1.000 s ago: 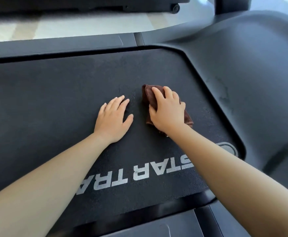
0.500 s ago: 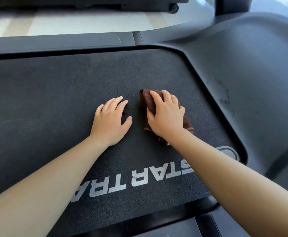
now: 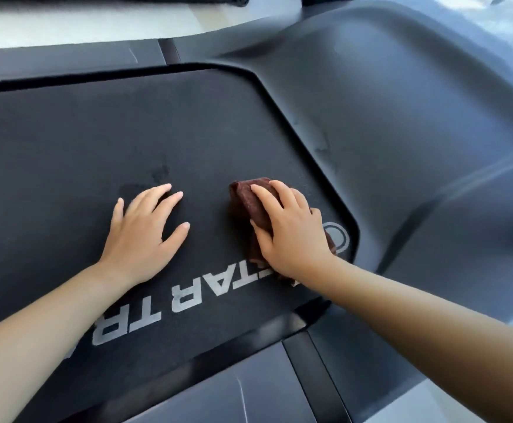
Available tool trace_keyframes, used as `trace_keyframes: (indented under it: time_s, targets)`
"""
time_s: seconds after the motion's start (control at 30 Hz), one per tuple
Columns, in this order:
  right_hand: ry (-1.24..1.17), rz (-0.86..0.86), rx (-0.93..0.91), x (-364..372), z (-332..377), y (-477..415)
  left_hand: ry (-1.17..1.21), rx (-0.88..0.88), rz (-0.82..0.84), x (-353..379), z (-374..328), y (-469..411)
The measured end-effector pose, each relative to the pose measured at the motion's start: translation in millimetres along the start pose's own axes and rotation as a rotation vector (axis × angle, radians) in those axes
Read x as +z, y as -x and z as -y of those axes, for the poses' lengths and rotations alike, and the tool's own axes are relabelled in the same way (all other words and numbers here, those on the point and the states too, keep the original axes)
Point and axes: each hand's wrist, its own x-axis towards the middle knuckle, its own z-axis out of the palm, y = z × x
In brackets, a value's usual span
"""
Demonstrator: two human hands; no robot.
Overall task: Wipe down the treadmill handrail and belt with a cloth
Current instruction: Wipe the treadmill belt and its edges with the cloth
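Note:
The black treadmill belt [image 3: 96, 141] fills the middle of the view, with grey lettering near my forearms. A folded brown cloth [image 3: 247, 199] lies on the belt near its right end, beside a round grey logo. My right hand [image 3: 292, 230] presses down on the cloth, fingers curled over its top, and covers most of it. To the left, my left hand [image 3: 145, 230] rests flat on the bare belt with fingers spread, holding nothing. No handrail is in view.
The grey plastic motor cover [image 3: 401, 117] rises to the right of the belt, with smudges on it. Dark side rails [image 3: 66, 61] run along the far edge and the near edge [image 3: 249, 389]. Pale floor [image 3: 96, 22] lies beyond.
My right hand and the cloth have slid toward me and to the right, near the round logo. My left hand has stayed flat on the belt while the view shifted.

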Motion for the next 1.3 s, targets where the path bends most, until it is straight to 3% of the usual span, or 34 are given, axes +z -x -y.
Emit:
trace_keyframes:
  time_s: [0.33,0.67,0.83,1.1,1.3]
  targets:
    - [0.014,-0.065,0.224,4,-23,-51,-0.07,0.04,0.037,19,-33,-13]
    - [-0.022,0.051,0.157,-13,2,32,-0.074,0.052,0.048,16,-32,-12]
    - [0.022,0.108,0.019,-6,41,70,-0.059,0.103,0.046,6,-15,-6]
    - [0.042,0.117,0.075,16,72,4,-0.056,0.031,0.022,-16,26,30]
    - [0.027,0.091,0.099,31,100,-43,-0.098,0.071,0.08,-27,47,52]
